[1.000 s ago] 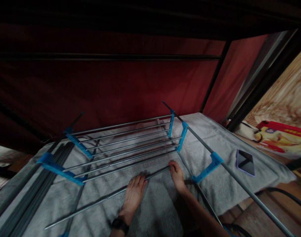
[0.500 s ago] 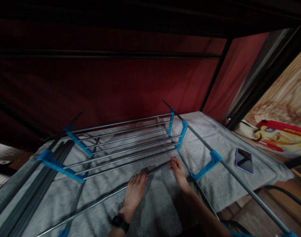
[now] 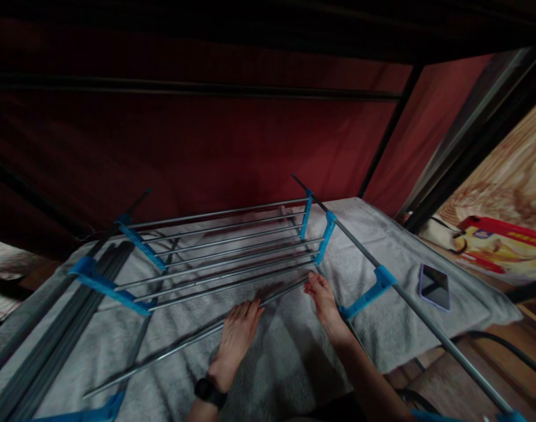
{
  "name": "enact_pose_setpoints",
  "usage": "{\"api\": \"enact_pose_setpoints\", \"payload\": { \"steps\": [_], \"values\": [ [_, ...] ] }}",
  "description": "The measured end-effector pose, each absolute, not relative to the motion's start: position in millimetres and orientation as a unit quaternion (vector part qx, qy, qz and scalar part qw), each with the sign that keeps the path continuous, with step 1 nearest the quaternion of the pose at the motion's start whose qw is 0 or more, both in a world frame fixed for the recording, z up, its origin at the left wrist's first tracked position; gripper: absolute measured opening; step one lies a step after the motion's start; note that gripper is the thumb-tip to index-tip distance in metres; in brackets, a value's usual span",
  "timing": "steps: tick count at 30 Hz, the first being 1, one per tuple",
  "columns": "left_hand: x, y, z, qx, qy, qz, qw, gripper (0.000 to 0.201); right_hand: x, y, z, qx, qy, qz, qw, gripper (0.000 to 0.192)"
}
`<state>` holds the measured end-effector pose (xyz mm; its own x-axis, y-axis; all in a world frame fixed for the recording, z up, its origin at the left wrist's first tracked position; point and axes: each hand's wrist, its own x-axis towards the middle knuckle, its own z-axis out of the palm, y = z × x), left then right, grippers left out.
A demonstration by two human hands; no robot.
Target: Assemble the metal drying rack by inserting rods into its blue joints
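Note:
A metal drying rack (image 3: 215,252) with blue plastic brackets lies on a grey towel (image 3: 276,363). A loose steel rod (image 3: 171,349) runs diagonally from lower left up to the rack's right side. My left hand (image 3: 236,334), with a dark watch on the wrist, rests flat with its fingers on the middle of this rod. My right hand (image 3: 323,296) pinches the rod's upper end with its fingertips, close to a blue bracket (image 3: 324,237).
A phone (image 3: 434,287) lies face up on the towel at the right. A long side rail with a blue bracket (image 3: 373,290) slants to the lower right. Dark poles (image 3: 52,334) lie at the left. Red fabric forms the back wall. A red package (image 3: 505,249) sits far right.
The rod's upper end and both hands have shifted slightly up toward the rack's right bracket. The view has tilted a little.

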<state>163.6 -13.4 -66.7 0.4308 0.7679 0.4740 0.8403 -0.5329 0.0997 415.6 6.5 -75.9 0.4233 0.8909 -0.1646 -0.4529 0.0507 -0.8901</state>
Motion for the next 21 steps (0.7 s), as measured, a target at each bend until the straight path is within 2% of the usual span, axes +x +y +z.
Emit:
{"api": "enact_pose_setpoints", "payload": {
  "steps": [11,21],
  "values": [
    [169.1,-13.9,-37.7,-0.844,-0.477,-0.228,0.091,0.020,424.4,9.1,-46.9,-0.462,-0.245,0.500,0.690,0.034],
    [171.7,-12.0,-20.3,-0.841,-0.470,-0.242,0.113,0.028,426.6,11.8,-30.1,-0.454,-0.252,0.497,0.695,0.035]
  ]
}}
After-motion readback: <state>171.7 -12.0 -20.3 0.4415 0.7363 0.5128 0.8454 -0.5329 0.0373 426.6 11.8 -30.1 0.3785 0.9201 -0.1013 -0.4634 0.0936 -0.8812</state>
